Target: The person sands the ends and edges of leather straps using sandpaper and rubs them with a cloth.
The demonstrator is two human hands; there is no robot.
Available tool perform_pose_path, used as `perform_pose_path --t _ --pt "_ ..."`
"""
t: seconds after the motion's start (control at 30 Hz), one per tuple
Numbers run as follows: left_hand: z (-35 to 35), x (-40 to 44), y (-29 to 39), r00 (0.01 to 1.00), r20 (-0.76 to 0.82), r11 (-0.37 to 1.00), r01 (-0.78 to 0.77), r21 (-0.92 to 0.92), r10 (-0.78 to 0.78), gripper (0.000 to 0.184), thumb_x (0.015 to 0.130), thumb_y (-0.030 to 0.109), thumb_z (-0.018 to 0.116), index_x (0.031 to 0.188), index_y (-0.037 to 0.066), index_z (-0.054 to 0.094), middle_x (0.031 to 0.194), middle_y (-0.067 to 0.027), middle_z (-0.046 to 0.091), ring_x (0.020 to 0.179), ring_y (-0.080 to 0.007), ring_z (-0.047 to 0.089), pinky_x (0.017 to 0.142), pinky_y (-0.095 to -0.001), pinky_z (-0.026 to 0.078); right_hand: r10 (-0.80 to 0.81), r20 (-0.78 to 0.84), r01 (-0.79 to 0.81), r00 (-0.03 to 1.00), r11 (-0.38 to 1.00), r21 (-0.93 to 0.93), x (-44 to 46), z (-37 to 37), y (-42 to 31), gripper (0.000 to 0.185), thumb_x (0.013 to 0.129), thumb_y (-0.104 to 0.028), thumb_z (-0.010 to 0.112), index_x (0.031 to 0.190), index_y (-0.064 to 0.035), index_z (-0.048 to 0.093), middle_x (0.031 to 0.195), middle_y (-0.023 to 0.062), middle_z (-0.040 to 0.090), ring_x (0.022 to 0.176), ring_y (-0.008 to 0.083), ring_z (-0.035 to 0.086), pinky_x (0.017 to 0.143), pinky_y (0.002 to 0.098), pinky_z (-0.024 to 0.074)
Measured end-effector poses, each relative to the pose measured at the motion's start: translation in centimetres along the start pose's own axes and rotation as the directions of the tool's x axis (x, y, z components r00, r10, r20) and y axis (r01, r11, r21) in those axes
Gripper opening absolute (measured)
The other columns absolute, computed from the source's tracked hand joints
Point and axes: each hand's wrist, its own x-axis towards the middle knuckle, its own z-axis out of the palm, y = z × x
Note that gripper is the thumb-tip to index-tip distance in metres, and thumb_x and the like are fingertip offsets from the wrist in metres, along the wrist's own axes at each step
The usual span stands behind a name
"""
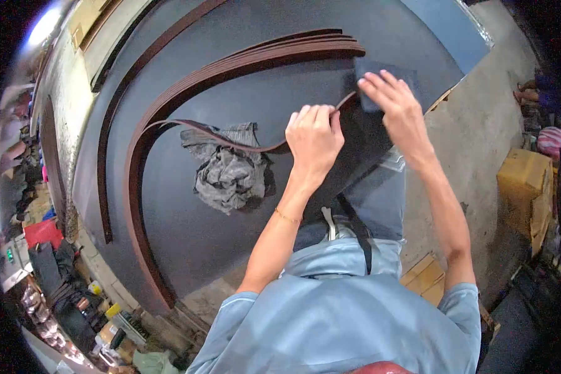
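My left hand is closed around a long brown strip, thumb toward the right. The strip curves back over the cloth to the left side of a bundle, and a short length extends from my fist toward my right hand. My right hand has its fingers laid over a dark blue square pad, its edges smeared by motion; the thumb is hidden. Beyond both hands, the curved bundle of stacked brown strips lies on the dark table. A crumpled grey cloth lies inside the curve.
Another single strip arcs along the table's far left. A cardboard box stands on the floor at right, near a pink striped bundle. At lower left are a red item and assorted clutter.
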Motion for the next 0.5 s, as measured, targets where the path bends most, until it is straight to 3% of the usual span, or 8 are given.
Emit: perform_pose_path --t 0.07,0.1,0.27,0.33,0.4,0.5 --pt "0.2 -0.6 0.1 0.999 -0.029 1.000 -0.031 0.000 0.031 0.010 0.078 0.011 0.075 0.079 0.007 0.067 0.074 -0.0077 0.066 0.070 -0.0276 0.063 0.064 -0.0387 0.046 -0.141 0.031 0.139 0.990 0.989 0.053 0.4 -1.9 -3.5 0.047 0.086 -0.003 0.051 0.130 -0.0102 0.062 0.137 0.0093 0.061 0.130 0.0339 0.052 0.107 0.0507 0.0414" --pt "-0.5 -0.5 0.1 0.998 0.035 0.998 -0.052 0.047 0.050 0.010 0.077 0.010 0.075 0.077 0.008 0.066 0.073 -0.0073 0.065 0.069 -0.0266 0.062 0.064 -0.0383 0.045 -0.176 0.077 0.172 0.981 0.984 0.052 0.0 -1.7 -4.6 0.045 0.086 -0.005 0.051 0.130 -0.0107 0.063 0.138 0.0081 0.060 0.130 0.0336 0.052 0.108 0.0516 0.0408" --pt "0.2 -0.7 -0.1 0.997 -0.066 0.999 -0.041 -0.028 0.039 0.010 0.077 0.011 0.075 0.077 0.008 0.065 0.072 -0.0071 0.064 0.069 -0.0263 0.062 0.064 -0.0383 0.045 0.045 0.058 -0.047 0.997 0.999 0.026 -0.2 -0.5 -1.1 0.044 0.086 -0.007 0.052 0.129 -0.0115 0.063 0.139 0.0068 0.059 0.132 0.0345 0.051 0.109 0.0534 0.0402" --pt "0.2 -0.6 0.0 0.998 -0.050 0.999 -0.050 -0.007 0.049 0.012 0.078 0.012 0.076 0.076 0.008 0.065 0.071 -0.0071 0.064 0.069 -0.0261 0.062 0.064 -0.0380 0.045 -0.128 0.030 0.127 0.991 0.991 0.044 0.0 -1.6 -3.7 0.045 0.086 -0.005 0.051 0.130 -0.0113 0.063 0.138 0.0072 0.060 0.132 0.0352 0.051 0.107 0.0518 0.0416" --pt "0.1 -0.6 0.1 0.998 -0.043 0.999 -0.042 -0.015 0.041 0.012 0.078 0.012 0.076 0.076 0.008 0.065 0.071 -0.0071 0.064 0.069 -0.0262 0.062 0.064 -0.0381 0.045 -0.149 0.097 0.145 0.984 0.988 0.047 -0.9 -0.7 -4.3 0.045 0.087 -0.006 0.051 0.130 -0.0115 0.063 0.138 0.0086 0.060 0.132 0.0353 0.050 0.107 0.0521 0.0415" --pt "0.0 -0.5 0.0 0.998 -0.061 0.999 -0.027 -0.023 0.026 0.012 0.078 0.012 0.076 0.076 0.008 0.065 0.072 -0.0072 0.064 0.069 -0.0264 0.062 0.064 -0.0383 0.045 0.099 0.087 -0.098 0.991 0.995 -0.016 0.0 -0.6 -0.4 0.047 0.087 -0.004 0.052 0.132 -0.0113 0.062 0.141 0.0092 0.057 0.135 0.0355 0.048 0.110 0.0549 0.0384"
